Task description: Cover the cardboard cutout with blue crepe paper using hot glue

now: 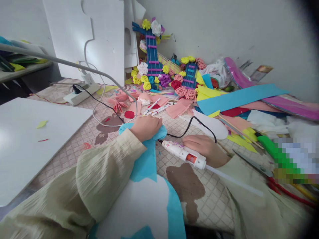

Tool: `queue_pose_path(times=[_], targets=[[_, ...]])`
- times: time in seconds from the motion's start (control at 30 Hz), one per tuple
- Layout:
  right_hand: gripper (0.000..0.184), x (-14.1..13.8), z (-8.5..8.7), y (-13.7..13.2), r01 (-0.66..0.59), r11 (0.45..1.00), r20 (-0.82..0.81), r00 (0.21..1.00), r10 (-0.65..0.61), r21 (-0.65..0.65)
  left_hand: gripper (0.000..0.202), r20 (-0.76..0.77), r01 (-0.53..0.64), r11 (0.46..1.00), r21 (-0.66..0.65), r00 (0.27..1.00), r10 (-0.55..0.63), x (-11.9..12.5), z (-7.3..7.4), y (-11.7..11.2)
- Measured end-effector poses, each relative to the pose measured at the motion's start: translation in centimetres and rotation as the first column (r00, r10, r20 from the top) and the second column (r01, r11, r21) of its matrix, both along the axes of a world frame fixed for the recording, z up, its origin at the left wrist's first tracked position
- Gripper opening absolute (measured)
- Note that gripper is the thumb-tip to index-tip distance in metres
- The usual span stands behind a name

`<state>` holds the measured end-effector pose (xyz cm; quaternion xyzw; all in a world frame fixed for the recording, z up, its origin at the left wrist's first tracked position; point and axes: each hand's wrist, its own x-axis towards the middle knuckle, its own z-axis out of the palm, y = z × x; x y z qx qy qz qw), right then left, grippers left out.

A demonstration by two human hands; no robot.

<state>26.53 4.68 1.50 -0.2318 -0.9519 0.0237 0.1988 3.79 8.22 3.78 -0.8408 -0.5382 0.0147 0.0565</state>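
My left hand is closed on the far edge of a blue felt sheet that wraps a white foam shape lying toward me. My right hand grips a white glue gun. Its nozzle points left and touches the blue felt right beside my left hand. A clear glue stick juts from the back of the gun. The gun's black cord loops away over the table.
A white board lies at the left. A power strip and cables sit beyond it. Paper-flower guitars, markers, coloured paper sheets and scissors crowd the back and right. White foam panels lean on the wall.
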Motion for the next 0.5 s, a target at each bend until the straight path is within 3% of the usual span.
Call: queue_pose_path(times=[0.5], targets=[[0.036, -0.07, 0.43, -0.12, 0.004, 0.998, 0.011, 1.0, -0.005, 0.055, 0.042, -0.034, 0.005, 1.0, -0.017, 0.999, -0.006, -0.01, 0.15, -0.09]])
